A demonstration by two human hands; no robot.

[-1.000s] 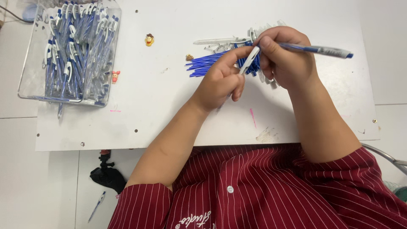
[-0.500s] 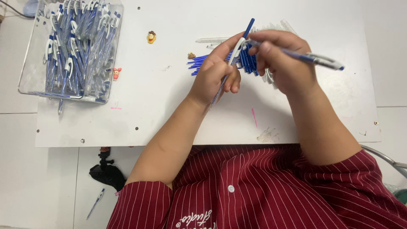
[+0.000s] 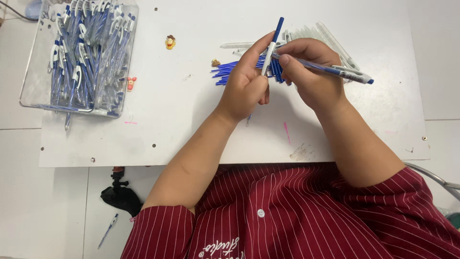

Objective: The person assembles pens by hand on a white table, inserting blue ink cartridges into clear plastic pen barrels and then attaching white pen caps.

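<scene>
My left hand (image 3: 247,84) is pinching a white-and-blue pen part (image 3: 271,45) upright, my right hand (image 3: 311,72) grips a pen (image 3: 330,70), both over the blue refills (image 3: 230,71) near the table's (image 3: 191,124) far edge.

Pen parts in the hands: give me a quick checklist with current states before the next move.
1. Left hand grips the blue-tipped refill: ok.
2. Right hand grips the pen barrel: ok.
3. Refill seated in the barrel: not ok, they are apart.
4. Loose blue refills lie on the white table: ok.
5. Clear bin of finished pens within reach: cannot tell.
</scene>
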